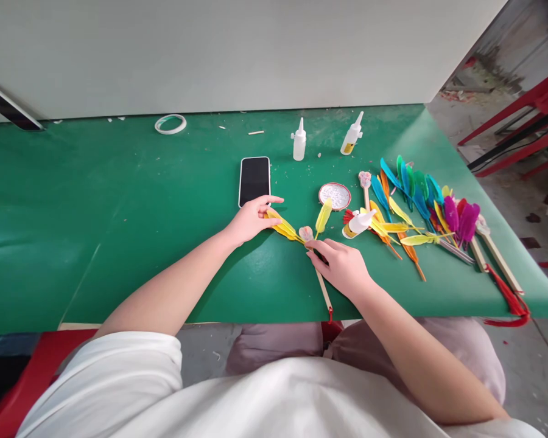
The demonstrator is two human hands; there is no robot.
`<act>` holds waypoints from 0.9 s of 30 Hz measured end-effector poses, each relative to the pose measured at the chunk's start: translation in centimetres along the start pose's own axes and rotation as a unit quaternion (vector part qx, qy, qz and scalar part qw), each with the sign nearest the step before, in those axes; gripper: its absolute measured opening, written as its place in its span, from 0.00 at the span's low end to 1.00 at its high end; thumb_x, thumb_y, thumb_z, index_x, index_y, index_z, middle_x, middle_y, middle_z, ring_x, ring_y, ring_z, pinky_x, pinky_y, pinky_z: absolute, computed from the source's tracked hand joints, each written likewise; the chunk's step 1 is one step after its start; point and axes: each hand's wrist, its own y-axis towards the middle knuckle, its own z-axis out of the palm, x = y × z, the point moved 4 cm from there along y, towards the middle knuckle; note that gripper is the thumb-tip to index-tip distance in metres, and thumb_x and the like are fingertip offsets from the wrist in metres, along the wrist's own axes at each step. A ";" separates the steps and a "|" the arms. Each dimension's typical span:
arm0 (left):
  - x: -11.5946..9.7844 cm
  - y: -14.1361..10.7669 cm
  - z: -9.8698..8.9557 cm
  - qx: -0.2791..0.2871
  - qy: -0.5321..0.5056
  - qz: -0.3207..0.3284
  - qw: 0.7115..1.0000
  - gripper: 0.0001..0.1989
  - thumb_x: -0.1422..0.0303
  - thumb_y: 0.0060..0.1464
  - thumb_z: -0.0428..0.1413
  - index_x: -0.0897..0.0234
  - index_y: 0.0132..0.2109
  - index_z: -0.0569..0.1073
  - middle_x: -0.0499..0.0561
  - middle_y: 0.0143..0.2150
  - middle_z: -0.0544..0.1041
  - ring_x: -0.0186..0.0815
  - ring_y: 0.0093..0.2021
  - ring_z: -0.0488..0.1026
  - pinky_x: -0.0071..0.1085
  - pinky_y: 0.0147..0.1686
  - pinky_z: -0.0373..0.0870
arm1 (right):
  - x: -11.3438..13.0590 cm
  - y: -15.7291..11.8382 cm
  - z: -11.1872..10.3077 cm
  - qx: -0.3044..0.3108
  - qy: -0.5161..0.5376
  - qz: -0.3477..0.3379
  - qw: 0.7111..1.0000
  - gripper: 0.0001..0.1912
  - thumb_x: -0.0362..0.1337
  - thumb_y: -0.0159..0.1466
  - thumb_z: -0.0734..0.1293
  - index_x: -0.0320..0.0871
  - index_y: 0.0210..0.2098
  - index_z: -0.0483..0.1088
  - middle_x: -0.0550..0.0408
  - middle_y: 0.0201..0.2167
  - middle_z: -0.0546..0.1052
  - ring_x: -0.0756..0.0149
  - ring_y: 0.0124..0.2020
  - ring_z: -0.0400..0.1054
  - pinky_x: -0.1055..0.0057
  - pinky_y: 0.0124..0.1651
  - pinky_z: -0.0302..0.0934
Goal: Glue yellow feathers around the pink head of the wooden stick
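My left hand (251,220) pinches the tip end of yellow feathers (284,229), which overlap so that I cannot tell how many there are. Their quills run right to a wooden stick (322,288) with a pale pinkish decorated head (305,233) and a red cord at its lower end. At the quill ends, just below that head, the closed fingertips of my right hand (340,264) press on the feathers and the stick. A single lighter yellow feather (323,216) points upward beside the head. Just right of it, a white glue bottle (358,225) lies tilted over other feathers.
A phone (254,181) lies beyond my left hand. Behind stand two glue bottles (299,141), near a round dish (335,196) of small white bits. Colourful feathers (422,194) and tasselled sticks (500,252) spread rightward. A tape roll (170,125) lies at the back left.
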 end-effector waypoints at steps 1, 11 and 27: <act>0.0 0.0 0.0 0.000 -0.001 -0.001 1.000 0.25 0.71 0.43 0.61 0.63 0.51 0.66 0.47 0.32 0.74 0.31 0.34 0.72 0.30 0.37 0.72 | 0.0 0.0 0.0 0.001 -0.001 0.001 1.000 0.14 0.39 0.64 0.56 0.48 0.43 0.70 0.58 0.27 0.74 0.74 0.28 0.67 0.77 0.27 0.49; -0.1 0.1 0.0 -0.003 -0.001 -0.003 1.000 0.25 0.72 0.43 0.60 0.64 0.50 0.66 0.47 0.31 0.74 0.30 0.33 0.73 0.28 0.36 0.72 | -0.2 0.2 0.1 0.011 0.012 0.012 1.000 0.13 0.40 0.64 0.56 0.48 0.43 0.69 0.59 0.30 0.76 0.72 0.31 0.69 0.77 0.29 0.53; 0.0 0.1 0.0 -0.002 -0.003 0.003 1.000 0.24 0.72 0.43 0.60 0.64 0.51 0.66 0.46 0.31 0.74 0.30 0.33 0.73 0.27 0.35 0.72 | -0.1 0.1 0.1 -0.007 0.008 -0.002 1.000 0.12 0.40 0.63 0.57 0.48 0.42 0.69 0.59 0.31 0.76 0.72 0.31 0.70 0.76 0.29 0.53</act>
